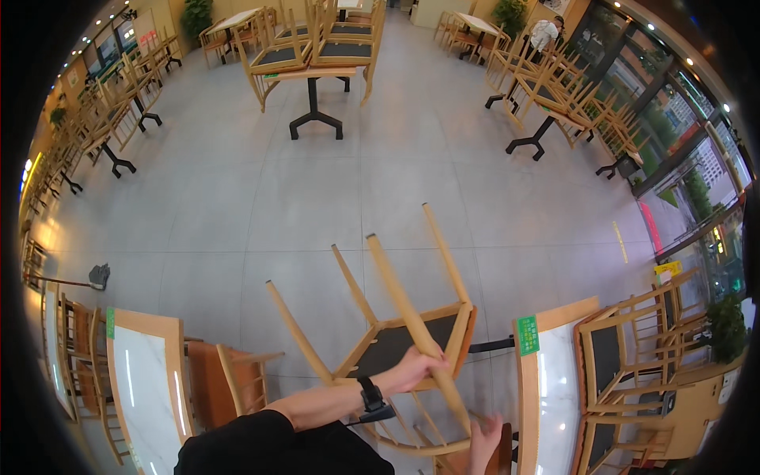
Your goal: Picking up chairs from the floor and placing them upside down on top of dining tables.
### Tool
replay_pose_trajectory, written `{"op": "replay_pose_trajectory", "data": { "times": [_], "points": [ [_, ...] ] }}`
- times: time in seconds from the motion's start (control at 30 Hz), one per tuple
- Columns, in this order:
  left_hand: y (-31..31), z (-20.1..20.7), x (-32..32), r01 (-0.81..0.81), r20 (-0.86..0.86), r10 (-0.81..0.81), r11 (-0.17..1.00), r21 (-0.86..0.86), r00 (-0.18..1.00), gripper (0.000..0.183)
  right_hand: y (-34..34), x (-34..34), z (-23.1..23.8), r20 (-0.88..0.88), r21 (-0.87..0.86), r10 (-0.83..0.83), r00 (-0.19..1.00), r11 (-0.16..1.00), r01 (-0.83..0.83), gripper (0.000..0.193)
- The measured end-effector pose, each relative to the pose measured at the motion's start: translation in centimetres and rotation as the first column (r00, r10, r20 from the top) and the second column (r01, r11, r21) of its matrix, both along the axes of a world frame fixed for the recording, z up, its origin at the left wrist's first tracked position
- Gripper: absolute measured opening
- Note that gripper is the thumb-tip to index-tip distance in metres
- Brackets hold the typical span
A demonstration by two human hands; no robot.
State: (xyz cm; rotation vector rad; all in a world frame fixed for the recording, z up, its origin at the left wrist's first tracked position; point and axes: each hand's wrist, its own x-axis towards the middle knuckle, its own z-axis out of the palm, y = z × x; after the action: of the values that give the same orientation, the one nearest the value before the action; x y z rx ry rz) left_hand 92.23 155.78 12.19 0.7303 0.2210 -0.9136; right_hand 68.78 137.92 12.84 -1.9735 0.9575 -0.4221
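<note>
A wooden chair (pixel 459 332) is tipped over in front of me. Its legs point up and away, and the dark underside of its seat faces me. My left hand (pixel 419 368), with a black watch on the wrist, reaches across and is closed around the thick near leg. Lower and to the right, my right hand (pixel 486 437) is closed on the lower end of that same leg, near the backrest. Part of the right hand is cut off by the picture's lower edge. The curved, spindled backrest hangs below the seat, partly behind my left arm.
A white-topped table (pixel 146 372) stands left, with a brown chair (pixel 222 380) beside it. Another white-topped table (pixel 554 388) stands right, with upturned chairs (pixel 625 348) on it. Ahead, a table (pixel 317 74) carries stacked chairs. A person (pixel 546 36) is at the far right.
</note>
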Motion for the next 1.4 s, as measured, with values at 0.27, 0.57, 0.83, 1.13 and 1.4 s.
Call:
{"op": "replay_pose_trajectory", "data": {
  "times": [0.27,0.57,0.83,1.13,1.4],
  "points": [
    [0.6,1.8,-4.7,0.295,0.224,-0.273,0.953,-0.071,0.936,0.056,11.2,25.6,10.9,-0.096,0.468,0.622,0.777,0.717,-0.516,0.036],
    [20.7,-0.7,2.6,-0.646,0.739,-0.086,0.427,0.633,0.668,0.038,9.6,19.5,8.4,0.062,0.485,0.276,0.959,0.831,-0.271,0.026],
    [24.1,-1.6,7.8,-0.592,0.612,0.196,0.586,0.553,0.766,0.072,9.6,17.0,12.9,0.229,0.519,0.305,0.924,0.765,-0.381,0.026],
    [17.9,10.2,7.9,-0.418,0.636,0.213,0.888,0.191,0.742,0.025,4.5,6.4,18.3,0.273,0.403,0.217,0.937,0.858,-0.317,0.026],
    [8.5,17.6,7.4,-0.148,0.781,0.048,0.987,0.057,0.623,0.021,3.8,-3.5,19.5,0.500,0.313,-0.093,0.861,0.946,-0.080,0.019]
  ]
}}
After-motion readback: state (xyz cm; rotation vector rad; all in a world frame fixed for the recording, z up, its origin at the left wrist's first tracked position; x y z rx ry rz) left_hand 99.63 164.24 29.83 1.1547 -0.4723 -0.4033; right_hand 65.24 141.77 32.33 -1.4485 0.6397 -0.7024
